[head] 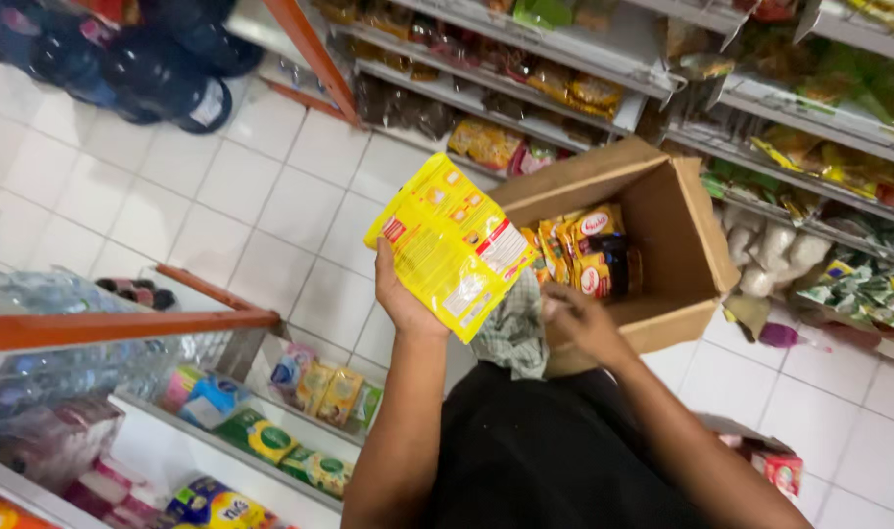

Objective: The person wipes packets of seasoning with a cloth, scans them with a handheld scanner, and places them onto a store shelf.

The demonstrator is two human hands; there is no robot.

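Note:
My left hand (pixel 400 294) holds up a flat yellow packet (pixel 454 245) with red and white print, its back turned toward me. My right hand (pixel 576 318) is lower, at the near edge of an open cardboard box (pixel 684 220), gripping a grey checked cloth (pixel 513 333) that hangs down beside it. Inside the box stand several yellow and red packets (pixel 584 250). The box rests tilted in front of me, over the white tiled floor.
Shelves with snack packets (pixel 564 93) run along the top and right. A lower shelf with small boxes (pixel 310 392) and an orange rail (pixel 123 328) is at my left. Dark water bottles (pixel 143 59) stand at the top left. A small red carton (pixel 775 470) lies on the floor.

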